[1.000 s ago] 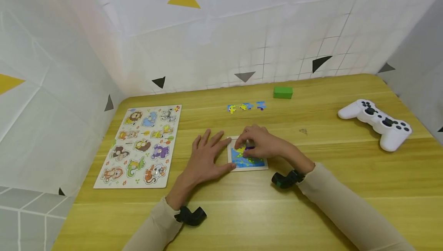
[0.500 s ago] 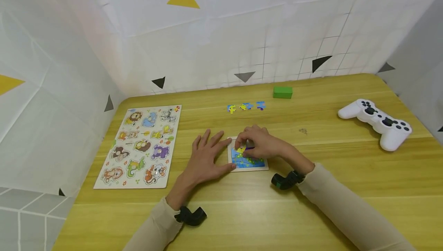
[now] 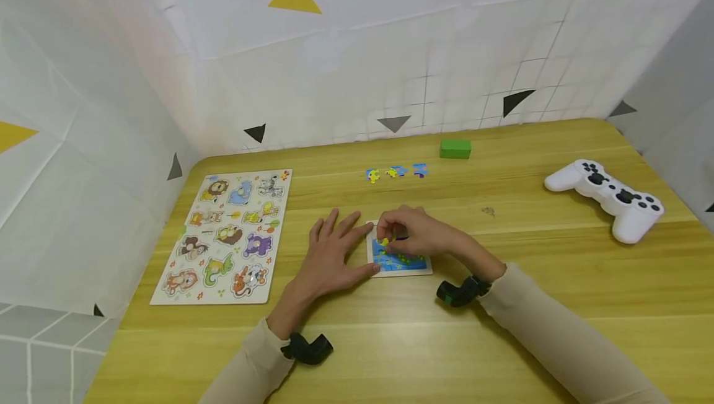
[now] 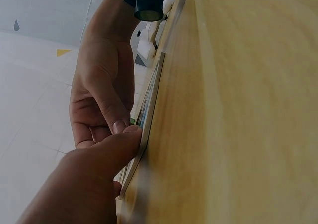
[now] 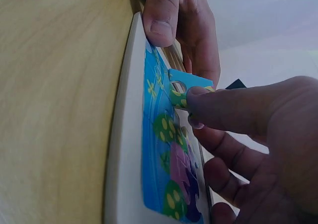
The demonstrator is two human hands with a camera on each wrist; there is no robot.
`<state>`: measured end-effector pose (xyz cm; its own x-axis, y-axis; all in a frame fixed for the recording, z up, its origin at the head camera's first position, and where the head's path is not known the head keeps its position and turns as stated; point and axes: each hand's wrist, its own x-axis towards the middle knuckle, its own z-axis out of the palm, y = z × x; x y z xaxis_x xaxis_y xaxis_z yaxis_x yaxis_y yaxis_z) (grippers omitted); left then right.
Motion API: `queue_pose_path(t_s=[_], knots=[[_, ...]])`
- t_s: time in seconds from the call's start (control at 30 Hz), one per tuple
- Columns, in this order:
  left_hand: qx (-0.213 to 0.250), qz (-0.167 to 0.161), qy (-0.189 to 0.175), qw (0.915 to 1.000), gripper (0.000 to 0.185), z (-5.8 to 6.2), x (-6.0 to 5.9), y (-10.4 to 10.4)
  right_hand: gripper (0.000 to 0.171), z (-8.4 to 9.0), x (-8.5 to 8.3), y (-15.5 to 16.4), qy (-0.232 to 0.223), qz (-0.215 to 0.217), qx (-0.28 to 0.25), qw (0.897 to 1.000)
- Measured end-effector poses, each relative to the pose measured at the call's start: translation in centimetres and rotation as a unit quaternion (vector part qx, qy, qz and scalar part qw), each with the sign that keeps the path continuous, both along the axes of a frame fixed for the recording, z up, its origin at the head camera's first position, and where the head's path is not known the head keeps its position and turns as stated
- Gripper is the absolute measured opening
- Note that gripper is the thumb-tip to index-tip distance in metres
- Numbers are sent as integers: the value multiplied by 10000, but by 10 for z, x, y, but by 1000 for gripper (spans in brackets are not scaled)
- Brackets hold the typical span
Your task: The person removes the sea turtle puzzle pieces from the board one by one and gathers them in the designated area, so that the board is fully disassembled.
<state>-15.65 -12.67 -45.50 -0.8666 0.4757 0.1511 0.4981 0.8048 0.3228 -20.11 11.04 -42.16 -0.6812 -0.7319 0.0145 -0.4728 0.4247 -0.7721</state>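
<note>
A small wooden jigsaw board (image 3: 403,274) lies in front of me, its blue underwater picture partly filled with pieces. Between thumb and fingers, my right hand (image 3: 418,232) pinches a blue, green and yellow jigsaw piece (image 5: 191,78), tilted up over the picture in the right wrist view. My left hand (image 3: 330,260) lies spread at the board's left side, thumb and index finger touching its edge. Part of the board's upper area is hidden beneath my right hand. Behind the board, several loose jigsaw pieces (image 3: 394,171) lie in a row.
An animal peg puzzle (image 3: 237,267) lies on the left of the wooden table (image 3: 379,348). A green block (image 3: 455,149) sits near the back edge. To the right is a white game controller (image 3: 605,196). Patterned cloth walls (image 3: 334,82) surround the table.
My right hand has shifted slightly left over the board with the jigsaw piece, its fingertips tilting a little. The left hand stays at the board's edge.
</note>
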Motion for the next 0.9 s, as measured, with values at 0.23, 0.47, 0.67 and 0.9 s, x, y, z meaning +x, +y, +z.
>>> queue_pose_path(t_s=[0.23,0.47,0.67,0.9], knots=[[22,-12,1,10000,73,0,0,0,16,-1,1,0,-619,30,-307,9976],[42,4,11,10000,74,0,1,0,11,3,1,1,-556,-42,-195,9983],[1,4,6,10000,74,0,1,0,12,3,-1,3,-339,-242,-76,9991],[-40,-2,-50,10000,74,1,1,0,16,1,-4,6,-320,-315,-252,9987]])
